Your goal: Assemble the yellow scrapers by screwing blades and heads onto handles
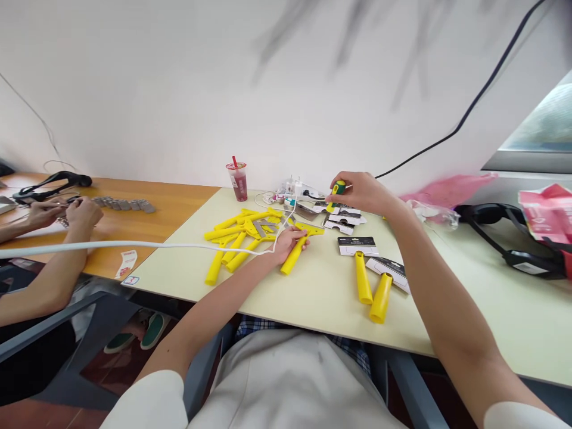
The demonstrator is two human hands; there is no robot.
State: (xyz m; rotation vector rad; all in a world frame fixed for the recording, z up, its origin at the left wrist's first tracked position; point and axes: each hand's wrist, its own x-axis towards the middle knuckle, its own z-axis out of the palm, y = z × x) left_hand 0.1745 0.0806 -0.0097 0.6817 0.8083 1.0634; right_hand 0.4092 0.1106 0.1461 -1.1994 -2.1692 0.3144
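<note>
My left hand (pixel 288 243) is closed round the neck of a yellow scraper (pixel 293 260), whose handle points toward me and whose wide head lies to the right. Above and to the right, my right hand (pixel 357 189) grips a green-and-yellow screwdriver (pixel 338 189); its tip cannot be made out. Left of my left hand lies a pile of yellow scrapers (pixel 239 241), some showing grey metal parts. Black-and-white cards (pixel 344 219) are stacked under and beyond the screwdriver. Nearer me on the right, two yellow handles (pixel 363 280) stick out from black-and-white cards (pixel 357 246).
A drink cup with a red straw (pixel 239 182) stands near the wall, beside plugs and a power strip (pixel 292 187). A white cable (pixel 134 245) crosses above my left forearm. Black headgear (pixel 527 262) and pink plastic (pixel 447 190) lie right. Another person's hands (pixel 83 214) work at the left table.
</note>
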